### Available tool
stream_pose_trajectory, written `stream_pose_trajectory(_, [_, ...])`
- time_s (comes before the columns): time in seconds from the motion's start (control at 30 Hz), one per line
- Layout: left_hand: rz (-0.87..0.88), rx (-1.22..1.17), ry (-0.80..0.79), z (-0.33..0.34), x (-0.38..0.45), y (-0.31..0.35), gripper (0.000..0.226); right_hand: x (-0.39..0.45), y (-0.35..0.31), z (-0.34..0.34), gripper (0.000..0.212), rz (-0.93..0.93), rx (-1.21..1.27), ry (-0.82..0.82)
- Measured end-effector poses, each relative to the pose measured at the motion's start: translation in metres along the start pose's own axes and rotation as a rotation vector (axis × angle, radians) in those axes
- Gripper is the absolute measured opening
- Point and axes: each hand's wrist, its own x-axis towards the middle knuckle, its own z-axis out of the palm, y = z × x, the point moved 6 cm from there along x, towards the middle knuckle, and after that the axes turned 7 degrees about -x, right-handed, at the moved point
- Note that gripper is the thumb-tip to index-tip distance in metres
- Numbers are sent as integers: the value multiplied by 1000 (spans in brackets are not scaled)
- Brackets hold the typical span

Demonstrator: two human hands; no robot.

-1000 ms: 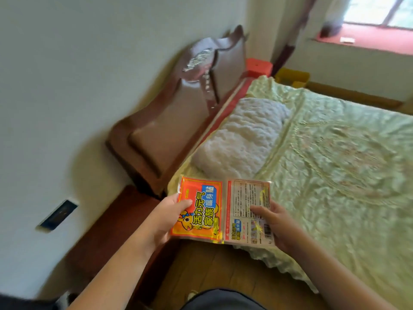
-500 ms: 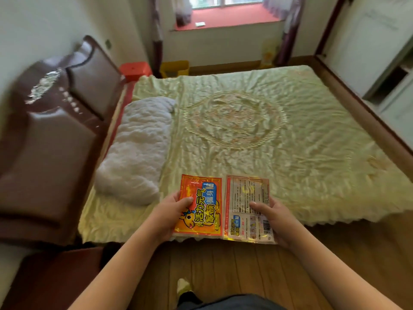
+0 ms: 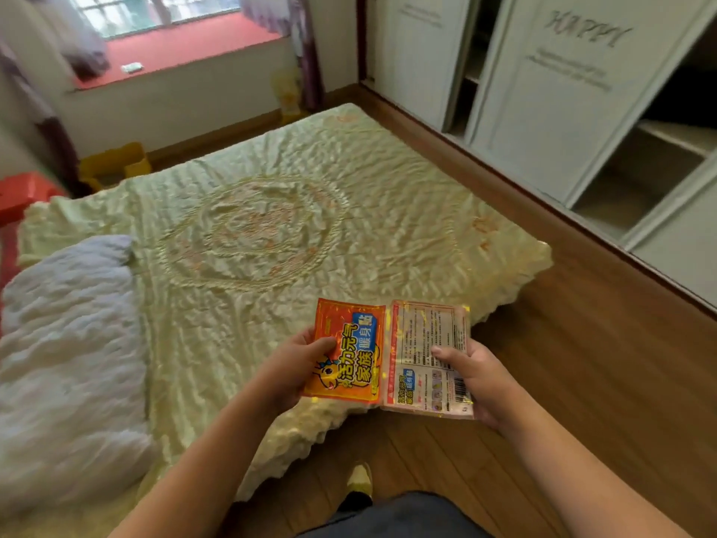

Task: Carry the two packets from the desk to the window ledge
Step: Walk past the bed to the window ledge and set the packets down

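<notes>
The left hand (image 3: 289, 368) pinches an orange packet (image 3: 345, 353) by its left edge, thumb on top. The right hand (image 3: 471, 376) grips a pale printed packet (image 3: 425, 357) by its right edge. The two packets touch side by side, held flat above the near corner of the bed (image 3: 271, 234). A white pillow (image 3: 66, 343) lies on the bed's left. Beyond the bed's far side is the red window ledge (image 3: 186, 52), bearing a small pale object (image 3: 132, 67). Right of the bed stands a wardrobe (image 3: 562, 99), its shelves too blurred to read.

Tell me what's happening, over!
Left hand holds orange packet. Right hand holds pale packet. Bed lies before red window ledge.
</notes>
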Motion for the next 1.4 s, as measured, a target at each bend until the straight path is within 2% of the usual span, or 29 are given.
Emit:
stream_pose_trajectory(0.3, [-32,189,-224,96,87,36,18,-7,-22,-80,46,-90,171,252])
stream_pose_trajectory(0.43, [-46,295,-318,152,111,35,17,-25,-20,-124,38,-114,236,388])
stream_pose_trajectory(0.67, [-95,448,-459,270,142,14,18,-61,-26,-217,53,-151,239,545])
stream_pose_trajectory(0.77, [-116,474,-472,323,151,7,17,-70,-31,-261,49,-150,246,562])
stream_pose_trajectory(0.9, [-155,463,-489,393,160,0,18,-78,-48,-320,33,-135,239,572])
stream_pose_trajectory(1.0, [-177,448,-480,437,164,-3,18,-85,-62,-359,31,-117,222,575])
stream_pose_trajectory(1.4, [-204,407,-517,540,216,4,19,-63,-96,-458,25,-103,325,568])
